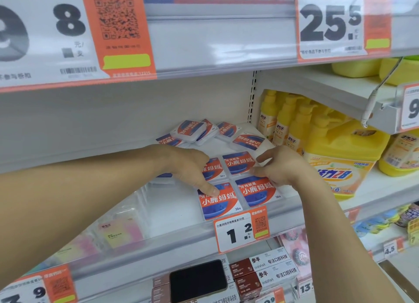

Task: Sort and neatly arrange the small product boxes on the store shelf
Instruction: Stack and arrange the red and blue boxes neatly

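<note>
While four flat red-and-blue floss boxes (238, 180) lie in a grid at the white shelf (176, 209) front, the left hand (192, 166) presses the near-left box with relaxed fingers. Right hand (278, 164) pinches the far-right box's edge. Loose boxes (204, 130) pile behind. Best to square edges against neighbours, labels forward.

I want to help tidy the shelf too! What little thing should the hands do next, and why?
Probably reach back for one box from the messy pile and lay it flat behind the neat four boxes. The left hand and right hand rest on a tidy square at the front, while the boxes behind lie tilted and stacked crookedly.
</note>
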Demonstrator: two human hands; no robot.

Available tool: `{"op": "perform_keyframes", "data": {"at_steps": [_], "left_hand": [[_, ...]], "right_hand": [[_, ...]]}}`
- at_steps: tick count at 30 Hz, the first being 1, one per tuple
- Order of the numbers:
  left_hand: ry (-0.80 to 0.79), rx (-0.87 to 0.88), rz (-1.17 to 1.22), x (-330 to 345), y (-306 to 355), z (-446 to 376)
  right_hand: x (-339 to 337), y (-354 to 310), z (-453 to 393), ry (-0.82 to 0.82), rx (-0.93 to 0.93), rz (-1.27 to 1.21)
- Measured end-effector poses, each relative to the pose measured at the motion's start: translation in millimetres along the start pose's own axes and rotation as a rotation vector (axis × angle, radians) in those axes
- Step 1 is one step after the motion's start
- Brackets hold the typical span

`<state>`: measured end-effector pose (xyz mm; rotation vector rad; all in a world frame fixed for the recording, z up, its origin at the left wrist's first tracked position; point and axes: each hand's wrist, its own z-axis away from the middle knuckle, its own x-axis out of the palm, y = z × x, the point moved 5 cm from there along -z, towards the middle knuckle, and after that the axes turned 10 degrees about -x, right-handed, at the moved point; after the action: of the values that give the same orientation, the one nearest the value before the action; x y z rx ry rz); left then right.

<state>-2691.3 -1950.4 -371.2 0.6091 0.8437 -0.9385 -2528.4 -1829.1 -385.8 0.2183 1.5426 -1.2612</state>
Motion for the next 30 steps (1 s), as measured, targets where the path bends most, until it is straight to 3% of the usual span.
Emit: {"op": "perform_keyframes", "data": {"at_steps": [10,13,16,18,21,23,27,30], "left_hand": [[0.006,-0.027,-0.034,-2.3,0.3,3.5],[0.045,-0.075,-0.011,-15.5,-9.0,8.3],[0.216,-0.101,-0.009,-38.9,-27.2,4.3],[0.256,-0.151,-0.154,-46.1,-42.7,-1.5],[0.111,-0.231,-0.316,-38.5,-61.9,-4.4],[0.054,-0.227,-0.281,-33.8,-68.6,-5.2],[0.093,-0.169,-0.176,-33.6,-74.9,-12.7],[0.119,-0.143,-0.175,-34.6,-75.8,-18.8]], "right_hand": [[1.0,3.4,1.8,-0.021,0.014,-0.028],[-14.1,1.7,-2.9,0.144,-0.018,-0.027],[-32.8,-13.9,-28.3,0.383,-0.138,0.062],[-29.6,-19.1,-53.5,0.362,-0.115,0.034],[-14.8,-11.6,-78.7,0.244,0.048,0.061],[-7.4,-8.1,-85.2,0.23,0.067,0.087],[-6.0,-3.7,-85.1,0.347,0.019,-0.049],[-13.8,-6.7,-73.3,0.548,-0.096,-0.11]]}}
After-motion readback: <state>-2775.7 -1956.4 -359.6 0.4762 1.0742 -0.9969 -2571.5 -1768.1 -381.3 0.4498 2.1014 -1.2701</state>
